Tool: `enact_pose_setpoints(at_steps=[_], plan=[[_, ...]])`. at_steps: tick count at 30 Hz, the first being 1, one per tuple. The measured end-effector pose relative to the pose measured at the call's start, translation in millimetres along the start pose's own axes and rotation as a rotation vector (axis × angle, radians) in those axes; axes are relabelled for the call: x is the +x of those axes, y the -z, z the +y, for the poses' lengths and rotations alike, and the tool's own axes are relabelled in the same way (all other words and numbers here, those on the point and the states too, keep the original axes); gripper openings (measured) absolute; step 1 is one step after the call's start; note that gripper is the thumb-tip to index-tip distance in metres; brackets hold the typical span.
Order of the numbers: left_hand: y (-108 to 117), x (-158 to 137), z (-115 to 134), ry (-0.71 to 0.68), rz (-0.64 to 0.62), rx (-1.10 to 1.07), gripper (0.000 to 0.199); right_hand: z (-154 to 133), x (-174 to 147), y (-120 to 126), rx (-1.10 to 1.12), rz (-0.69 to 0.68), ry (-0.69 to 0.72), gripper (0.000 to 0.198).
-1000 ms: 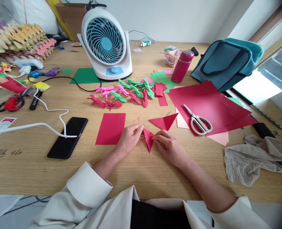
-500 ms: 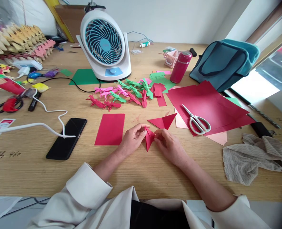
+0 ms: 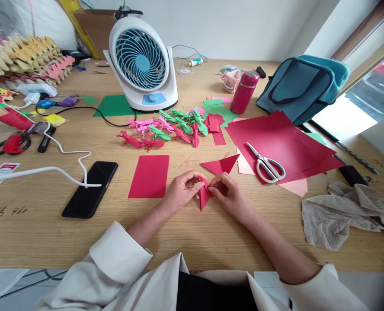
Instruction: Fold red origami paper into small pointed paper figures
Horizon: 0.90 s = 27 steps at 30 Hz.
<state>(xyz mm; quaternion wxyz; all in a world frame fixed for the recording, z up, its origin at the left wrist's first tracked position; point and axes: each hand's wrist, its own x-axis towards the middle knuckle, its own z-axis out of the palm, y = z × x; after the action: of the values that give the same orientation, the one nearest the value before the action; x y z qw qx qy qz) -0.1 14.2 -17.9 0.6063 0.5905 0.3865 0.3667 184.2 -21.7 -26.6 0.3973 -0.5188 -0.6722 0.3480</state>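
Between my two hands is a small folded piece of red paper (image 3: 204, 198), its sharp tip pointing toward me. My left hand (image 3: 184, 188) pinches its left side, thumb on top. On the right side, my right hand (image 3: 228, 193) grips the paper's edge between thumb and fingers. Just beyond my hands lies a red paper triangle (image 3: 222, 165). A flat red paper rectangle (image 3: 149, 176) rests left of my left hand. Farther back is a pile of folded paper figures (image 3: 169, 125) in pink, green and red.
White-handled scissors (image 3: 270, 167) lie on large red sheets (image 3: 296, 147) at right. A black phone (image 3: 91, 189) with a white cable is at left. Behind stand a white fan (image 3: 142, 65), a red flask (image 3: 244, 92) and a teal bag (image 3: 304, 88). A crumpled cloth (image 3: 344, 211) lies far right.
The folded paper has come slightly nearer to me. My right thumb has moved onto its face, and my left thumb lies farther across it.
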Motion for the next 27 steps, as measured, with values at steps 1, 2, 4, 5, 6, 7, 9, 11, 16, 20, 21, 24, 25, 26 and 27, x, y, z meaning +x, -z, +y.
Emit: enact_pose_setpoints(at_steps=[1,2,4,5,6,7,9,11,16,20,21,24,25,26,27], plan=[[0,0,-1,0.008,-0.004,-0.013,0.025,0,0,0,0.028,-0.006,-0.021,0.003],[0,0,-1,0.015,-0.005,-0.025,0.026,1,1,0,0.054,-0.015,-0.040,0.004],[0,0,-2,0.024,-0.005,-0.037,0.027,1,1,1,0.103,-0.035,-0.066,0.008],[0,0,-2,0.026,-0.006,-0.038,0.028,1,2,1,0.123,-0.044,-0.076,0.010],[0,0,-2,0.028,-0.011,-0.039,0.028,1,2,2,0.138,-0.053,-0.086,0.011],[0,0,-1,0.029,-0.016,-0.042,0.029,0,2,3,0.147,-0.062,-0.096,0.012],[0,-1,0,0.031,-0.032,-0.054,0.030,-2,3,5,0.166,-0.085,-0.122,0.014],[1,-1,2,0.027,-0.048,-0.065,0.031,-6,3,7,0.192,-0.115,-0.141,0.015],[2,0,-1,0.026,-0.017,-0.020,0.029,-11,3,11,0.208,-0.155,-0.142,0.017],[4,2,-9,0.011,0.090,0.112,0.016,-10,3,11,0.207,-0.167,-0.143,0.017],[5,2,-10,-0.027,0.122,0.192,0.013,-9,3,10,0.204,-0.168,-0.141,0.017],[4,-3,-6,-0.262,0.192,0.570,0.012,-8,4,9,0.181,-0.160,-0.136,0.016],[4,-5,-4,-0.350,0.185,0.678,0.014,-7,3,9,0.172,-0.155,-0.132,0.016],[3,-6,-2,-0.421,0.185,0.745,0.016,-7,3,9,0.163,-0.148,-0.126,0.016],[3,-8,1,-0.472,0.161,0.781,0.016,-7,3,9,0.154,-0.144,-0.120,0.015]])
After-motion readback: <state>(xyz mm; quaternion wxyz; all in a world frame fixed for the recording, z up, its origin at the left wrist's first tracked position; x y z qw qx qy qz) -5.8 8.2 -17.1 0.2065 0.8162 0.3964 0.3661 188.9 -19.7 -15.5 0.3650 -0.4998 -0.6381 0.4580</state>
